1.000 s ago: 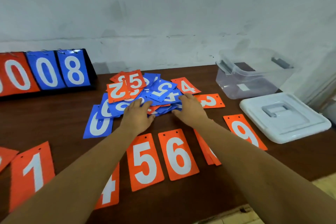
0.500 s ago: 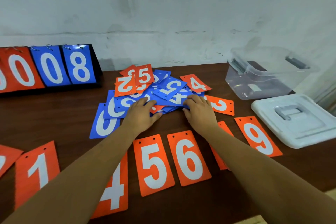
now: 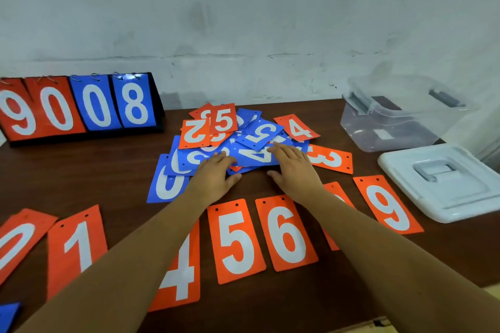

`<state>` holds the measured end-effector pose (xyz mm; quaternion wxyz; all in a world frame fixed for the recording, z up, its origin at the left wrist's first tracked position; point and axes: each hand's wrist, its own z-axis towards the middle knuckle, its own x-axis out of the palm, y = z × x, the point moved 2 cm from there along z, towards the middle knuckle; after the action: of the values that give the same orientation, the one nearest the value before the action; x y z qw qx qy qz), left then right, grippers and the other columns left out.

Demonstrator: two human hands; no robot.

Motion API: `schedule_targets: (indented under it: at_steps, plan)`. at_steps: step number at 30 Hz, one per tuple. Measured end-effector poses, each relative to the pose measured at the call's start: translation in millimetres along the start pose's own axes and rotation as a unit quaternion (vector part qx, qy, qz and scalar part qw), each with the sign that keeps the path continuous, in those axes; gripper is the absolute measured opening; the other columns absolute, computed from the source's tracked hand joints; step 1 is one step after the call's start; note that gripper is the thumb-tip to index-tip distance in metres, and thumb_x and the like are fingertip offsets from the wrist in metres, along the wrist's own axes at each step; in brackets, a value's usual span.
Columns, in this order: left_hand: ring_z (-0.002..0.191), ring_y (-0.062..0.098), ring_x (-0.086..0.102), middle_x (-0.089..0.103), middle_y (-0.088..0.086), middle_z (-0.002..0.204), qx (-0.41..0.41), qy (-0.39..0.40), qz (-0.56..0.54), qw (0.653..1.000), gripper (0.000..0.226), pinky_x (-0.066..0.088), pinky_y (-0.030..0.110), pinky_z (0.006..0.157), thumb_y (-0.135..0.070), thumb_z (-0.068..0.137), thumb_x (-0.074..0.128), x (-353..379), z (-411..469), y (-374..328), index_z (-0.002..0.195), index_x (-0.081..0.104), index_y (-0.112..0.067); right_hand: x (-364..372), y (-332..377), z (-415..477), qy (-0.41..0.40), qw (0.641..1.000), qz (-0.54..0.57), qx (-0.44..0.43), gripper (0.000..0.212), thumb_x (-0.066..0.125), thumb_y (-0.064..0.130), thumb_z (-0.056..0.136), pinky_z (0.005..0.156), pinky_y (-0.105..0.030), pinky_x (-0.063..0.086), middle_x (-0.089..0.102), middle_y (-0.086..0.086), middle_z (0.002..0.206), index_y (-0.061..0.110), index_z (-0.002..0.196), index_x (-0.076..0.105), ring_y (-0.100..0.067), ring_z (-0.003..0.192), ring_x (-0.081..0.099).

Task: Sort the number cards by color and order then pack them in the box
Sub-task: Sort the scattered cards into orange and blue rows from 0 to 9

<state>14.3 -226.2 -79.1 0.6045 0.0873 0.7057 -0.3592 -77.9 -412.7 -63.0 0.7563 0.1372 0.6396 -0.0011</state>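
Number cards [image 3: 238,140]: digging through the mixed blue-and-orange heap in the middle of the table [image 3: 81,170] right now. Laying out the orange run along the near edge, reading 0 [image 3: 16,246], 1 [image 3: 78,246], 4 [image 3: 181,270], 5 [image 3: 236,240], 6 [image 3: 285,232], then one card [image 3: 334,192] mostly hidden under the right forearm, then 9 [image 3: 388,205]. So lacking a 2 and a 3 at least, and probably hunting for those.

Resting both hands flat on the near side of the heap, not gripping anything. Left hand [image 3: 213,178] lying with fingers stretched over a blue card, right hand [image 3: 295,170] spreading straight fingers over the blue 4 [image 3: 254,155]. Looking more like spreading or sliding the pile than picking.

Next up, guessing: going for the orange 2 [image 3: 196,130] sitting on top at the far left of the heap, and the orange 3 [image 3: 330,158] lying just beside the right hand. Needing a pinch at a free edge for either one, and dealing with thin flat cards stacked on each other, so not getting much to hold. Also watching out for dragging neighbours along.

Not looking like any blue sorting yet: only spotting a blue 0 [image 3: 166,184] poking out at the near left of the heap and a blue corner [image 3: 8,313] at the bottom left. Not packing yet either, with the clear box [image 3: 400,121] standing open at the far right and its white lid [image 3: 443,181] lying beside it. Ignoring the scoreboard stand [image 3: 81,108] at the back left.
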Motion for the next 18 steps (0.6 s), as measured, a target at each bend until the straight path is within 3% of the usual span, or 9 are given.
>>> schedule_targets:
  at_steps: [3,5,6,8,10,12,14,16,18]
  plan:
    - [0.151,0.023,0.018,0.028,0.004,0.161,0.002,0.005,-0.015,1.0,0.049,0.02,0.044,0.12,-0.042,0.097,0.055,0,-1,1,0.143,0.044,-0.027,1,-2,3,0.029,0.998,-0.058,-0.01,0.042,0.05,0.029,0.1,0.116,-0.038,0.026,0.05,-0.002,0.144,0.026,0.141,0.045,-0.019,0.136,0.04]
    - [0.152,0.024,0.014,0.024,0.005,0.163,-0.001,-0.012,-0.017,1.0,0.06,0.016,0.043,0.121,-0.044,0.097,0.056,0,-4,-1,0.15,0.035,-0.024,-3,0,1,-0.009,0.995,-0.097,-0.026,0.033,0.049,0.029,0.1,0.113,-0.037,0.029,0.059,-0.001,0.133,0.023,0.133,0.055,-0.018,0.128,0.047]
    - [0.152,0.024,0.015,0.025,0.006,0.162,0.005,-0.05,-0.016,0.999,0.065,0.016,0.043,0.121,-0.046,0.096,0.057,-2,-6,-3,0.151,0.034,-0.021,-5,2,-2,-0.042,0.995,-0.083,-0.02,0.032,0.049,0.029,0.1,0.112,-0.036,0.029,0.06,-0.001,0.131,0.022,0.13,0.057,-0.018,0.127,0.048]
    - [0.144,0.022,0.032,0.039,0.007,0.153,0.009,-0.172,-0.045,0.984,0.065,0.033,0.039,0.114,-0.049,0.093,0.058,-11,-12,-8,0.146,0.04,-0.015,-12,5,-9,-0.123,0.992,-0.008,0.011,0.03,0.05,0.028,0.1,0.112,-0.035,0.029,0.06,-0.002,0.13,0.019,0.127,0.059,-0.018,0.128,0.048]
    - [0.125,0.016,0.052,0.054,0.004,0.135,-0.049,-0.221,-0.188,0.956,0.066,0.051,0.034,0.097,-0.058,0.089,0.059,-18,-14,-13,0.138,0.045,-0.017,-16,12,-12,-0.183,0.98,0.066,0.027,0.028,0.055,0.024,0.098,0.11,-0.036,0.033,0.062,-0.004,0.126,0.016,0.123,0.063,-0.019,0.125,0.05]
    - [0.108,0.015,0.065,0.064,0.0,0.122,-0.13,-0.159,-0.389,0.898,0.07,0.057,0.038,0.089,-0.075,0.078,0.056,-22,-10,-21,0.127,0.05,-0.026,-16,25,-13,-0.2,0.976,0.088,-0.006,0.025,0.059,0.021,0.096,0.105,-0.038,0.038,0.064,-0.005,0.119,0.015,0.119,0.066,-0.02,0.118,0.054]
    - [0.102,0.019,0.07,0.066,0.002,0.12,-0.164,-0.107,-0.487,0.851,0.043,0.059,0.045,0.088,-0.06,0.085,0.062,-20,-6,-24,0.114,0.054,-0.029,-11,38,-12,-0.174,0.977,0.104,-0.062,0.023,0.06,0.022,0.095,0.1,-0.037,0.042,0.065,-0.004,0.113,0.015,0.116,0.068,-0.018,0.111,0.055]
    - [0.104,0.021,0.068,0.065,0.004,0.119,-0.174,-0.124,-0.497,0.841,0.013,0.06,0.048,0.085,-0.027,0.094,0.062,-22,-6,-22,0.106,0.057,-0.025,-4,48,-11,-0.111,0.98,0.125,-0.107,0.024,0.059,0.03,0.095,0.097,-0.032,0.043,0.063,0.001,0.112,0.019,0.115,0.068,-0.012,0.109,0.052]
    - [0.104,0.02,0.067,0.064,0.004,0.112,-0.199,-0.15,-0.497,0.831,0.015,0.06,0.05,0.083,-0.012,0.096,0.058,-24,-6,-13,0.108,0.056,-0.02,1,50,-9,-0.077,0.977,0.165,-0.109,0.029,0.055,0.038,0.096,0.096,-0.032,0.044,0.062,0.003,0.113,0.02,0.116,0.066,-0.009,0.109,0.05]
